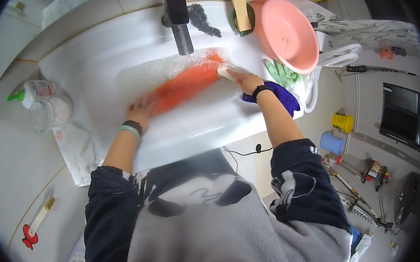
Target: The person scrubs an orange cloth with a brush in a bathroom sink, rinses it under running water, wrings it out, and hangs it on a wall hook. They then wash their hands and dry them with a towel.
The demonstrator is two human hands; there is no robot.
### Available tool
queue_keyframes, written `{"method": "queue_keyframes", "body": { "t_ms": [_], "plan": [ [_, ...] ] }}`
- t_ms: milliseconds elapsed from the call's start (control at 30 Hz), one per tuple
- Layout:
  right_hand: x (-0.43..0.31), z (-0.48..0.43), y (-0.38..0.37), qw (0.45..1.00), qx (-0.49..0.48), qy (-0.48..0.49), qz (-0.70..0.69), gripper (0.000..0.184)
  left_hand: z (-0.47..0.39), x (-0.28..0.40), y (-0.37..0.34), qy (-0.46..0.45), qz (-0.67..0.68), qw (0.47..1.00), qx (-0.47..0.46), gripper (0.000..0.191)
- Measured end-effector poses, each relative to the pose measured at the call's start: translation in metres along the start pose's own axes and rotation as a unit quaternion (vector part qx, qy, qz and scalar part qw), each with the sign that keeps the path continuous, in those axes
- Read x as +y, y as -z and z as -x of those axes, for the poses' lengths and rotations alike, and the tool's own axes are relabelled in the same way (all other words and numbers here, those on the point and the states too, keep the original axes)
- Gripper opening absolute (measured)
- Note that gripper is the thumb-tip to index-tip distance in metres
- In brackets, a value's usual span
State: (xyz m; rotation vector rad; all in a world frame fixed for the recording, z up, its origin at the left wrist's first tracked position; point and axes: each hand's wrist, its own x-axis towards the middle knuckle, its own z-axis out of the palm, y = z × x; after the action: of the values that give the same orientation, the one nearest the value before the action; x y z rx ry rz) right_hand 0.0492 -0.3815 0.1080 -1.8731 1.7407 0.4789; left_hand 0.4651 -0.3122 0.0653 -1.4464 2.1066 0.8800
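Note:
A wet orange-red cloth lies stretched slantwise in the cloudy, sudsy water of the white washbasin. My left hand holds down its lower left end, the fingers partly blurred by the water. In my right hand is a pale bar that looks like soap, its tip against the cloth's upper right part. The dark faucet stands above the water at the back. Beside my right wrist, a purple cloth or glove drapes over the basin's rim.
A pink plastic basin and green rubber gloves sit at the right. Behind are a dark mesh scrubber and a cream bar on a green dish. At left stand a pump bottle and a glass jar.

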Motion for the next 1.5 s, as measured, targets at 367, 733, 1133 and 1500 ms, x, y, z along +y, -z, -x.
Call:
{"method": "queue_keyframes", "body": {
  "t_ms": [367,733,1133,1500],
  "plan": [
    [-0.143,-0.036,-0.058,0.96,-0.007,0.28,-0.009,0.049,-0.006,-0.008,-0.013,-0.019,-0.015,1.0,0.018,0.07],
    [-0.103,-0.011,-0.024,0.983,-0.007,0.18,-0.04,0.054,-0.003,0.001,-0.004,-0.019,-0.061,0.998,0.018,0.07],
    [0.008,-0.023,-0.017,0.999,-0.003,-0.027,-0.039,0.045,-0.004,-0.008,-0.009,-0.052,-0.039,0.997,0.042,0.063],
    [-0.178,0.004,-0.036,0.96,-0.215,0.156,-0.087,0.06,-0.014,-0.023,-0.005,-0.048,0.01,0.998,0.028,0.067]
  ]
}}
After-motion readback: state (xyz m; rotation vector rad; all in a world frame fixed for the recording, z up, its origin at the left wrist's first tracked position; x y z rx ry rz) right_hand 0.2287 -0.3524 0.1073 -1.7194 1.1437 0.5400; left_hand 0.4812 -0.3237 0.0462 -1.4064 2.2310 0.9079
